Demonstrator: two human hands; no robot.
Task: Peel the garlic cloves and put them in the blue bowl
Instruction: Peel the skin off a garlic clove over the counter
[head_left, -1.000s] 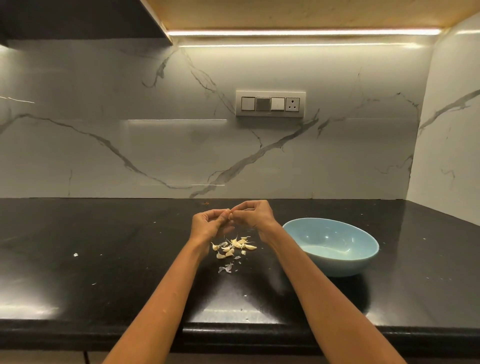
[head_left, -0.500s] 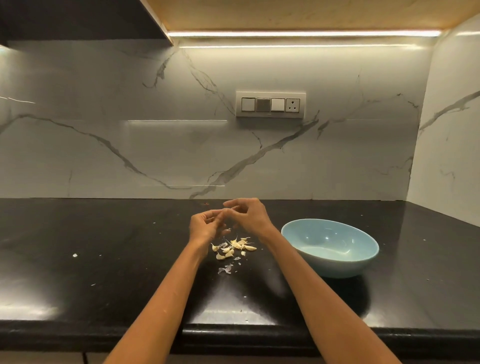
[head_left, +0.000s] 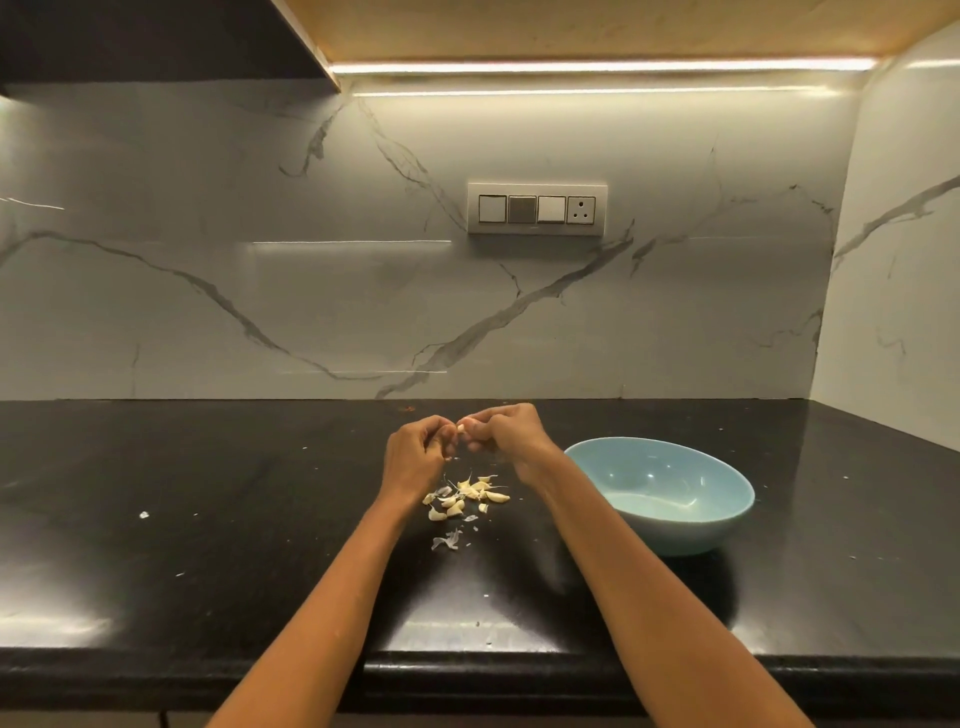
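Observation:
Above the black counter my left hand (head_left: 415, 453) and my right hand (head_left: 506, 434) meet fingertip to fingertip, both pinching one small garlic clove (head_left: 460, 428) between them. Below the hands lies a heap of several pale garlic cloves (head_left: 466, 496) with loose bits of papery skin (head_left: 447, 541) in front of it. The blue bowl (head_left: 662, 493) stands to the right of the heap, beside my right forearm, and I see nothing inside it.
The black counter (head_left: 208, 519) runs to a marble backsplash with a switch panel (head_left: 536, 209). A side wall closes the right end. Small white flecks (head_left: 144, 515) dot the counter on the left. The counter's front edge runs under my forearms.
My right hand has shifted slightly right and back up to the clove's level; both hands still work the same clove. The bowl and the heap have not moved.

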